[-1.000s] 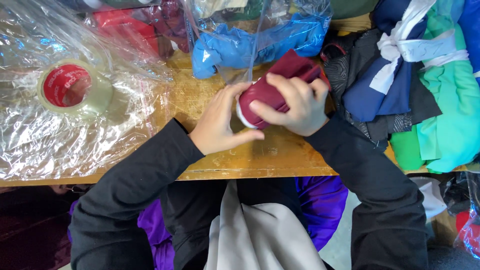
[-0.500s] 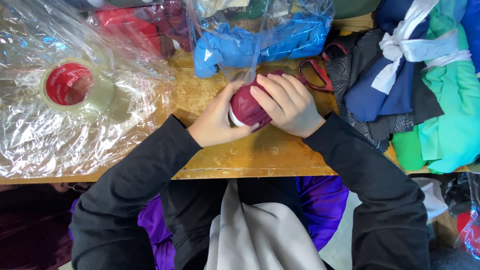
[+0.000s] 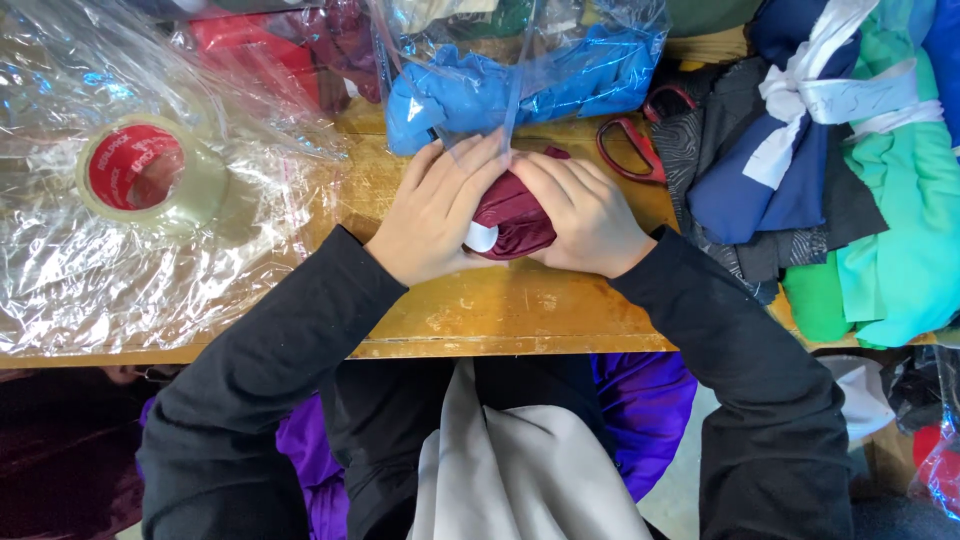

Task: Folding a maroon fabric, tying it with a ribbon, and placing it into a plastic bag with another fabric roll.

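A small rolled bundle of dark red cloth (image 3: 512,222) with a white tag at its near end lies on the wooden table (image 3: 500,305). My left hand (image 3: 432,212) cups its left side and my right hand (image 3: 585,215) cups its right side, fingers meeting over the top. Both hands press the bundle down onto the table. Most of the cloth is hidden under my fingers.
A tape roll with a red core (image 3: 150,172) rests on crumpled clear plastic (image 3: 120,270) at the left. A clear bag of blue cloth (image 3: 520,75) lies just beyond my hands. Red-handled scissors (image 3: 632,148) and piled blue, black and green garments (image 3: 850,200) sit at the right.
The loose flap of red cloth has been rolled in. The bundle has been lowered and both hands now close over it on the table, slightly farther from me.
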